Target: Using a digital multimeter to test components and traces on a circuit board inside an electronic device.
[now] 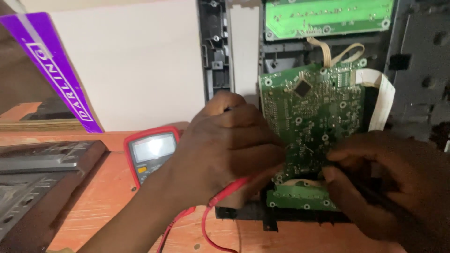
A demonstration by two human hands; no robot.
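A green circuit board stands tilted up in the middle, with a black chip near its top and a white flat ribbon cable on its right side. My left hand is closed around a red test probe whose tip rests at the board's lower left edge. My right hand grips a thin dark probe near the board's lower right; its tip is hard to make out. Behind my left hand lies a red multimeter with a lit grey screen, and its red lead trails toward me.
An orange wooden table holds a dark grey panel at the left. A second green board and grey metal chassis stand behind. A purple strip leans on the white wall.
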